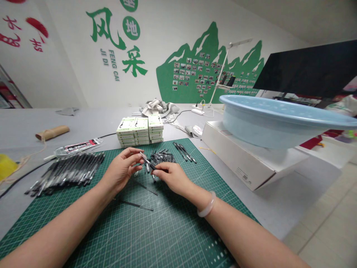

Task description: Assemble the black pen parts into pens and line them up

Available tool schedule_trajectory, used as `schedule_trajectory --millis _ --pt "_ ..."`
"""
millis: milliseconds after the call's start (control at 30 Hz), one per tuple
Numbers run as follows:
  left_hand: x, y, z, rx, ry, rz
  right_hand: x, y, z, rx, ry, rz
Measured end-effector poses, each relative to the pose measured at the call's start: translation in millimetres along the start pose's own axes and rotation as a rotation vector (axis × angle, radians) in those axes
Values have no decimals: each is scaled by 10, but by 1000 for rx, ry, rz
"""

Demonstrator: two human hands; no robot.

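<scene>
Small black pen parts being handled over a green cutting mat [156, 230].

A grey table [16, 130] is being covered in front by the mat, with a pale blue basin [267, 123] being carried on a white flat box [245, 163] at the right. A row of black pens [67, 171] is being kept at the mat's left edge, and a stack of small white boxes [140, 131] is being kept at its far edge. Just in front of those boxes, a heap of small black parts [161, 156] is being worked from. One thin pen piece [147, 160] is being pinched at its upper end by the fingertips of the left hand [121, 169], while its lower end is being gripped by the curled fingers of the right hand [171, 176], just above the mat.
</scene>
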State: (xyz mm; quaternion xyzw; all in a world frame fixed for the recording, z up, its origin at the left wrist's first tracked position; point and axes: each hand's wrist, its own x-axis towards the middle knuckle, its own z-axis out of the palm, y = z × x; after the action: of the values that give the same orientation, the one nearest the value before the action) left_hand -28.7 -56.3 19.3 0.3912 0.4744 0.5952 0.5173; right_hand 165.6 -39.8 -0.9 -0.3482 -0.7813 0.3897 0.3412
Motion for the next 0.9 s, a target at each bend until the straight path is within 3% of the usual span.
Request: schedule_trajectory --millis 300,733,900 --pt "-87 15 64 155 -75 97 -11 -60 -26 3 11 -6" --pt "-118 0 109 86 -72 81 -17 -75 -12 118 36 57" --pt "-35 -17 -1 53 77 160 6 -7 -26 148 19 142"
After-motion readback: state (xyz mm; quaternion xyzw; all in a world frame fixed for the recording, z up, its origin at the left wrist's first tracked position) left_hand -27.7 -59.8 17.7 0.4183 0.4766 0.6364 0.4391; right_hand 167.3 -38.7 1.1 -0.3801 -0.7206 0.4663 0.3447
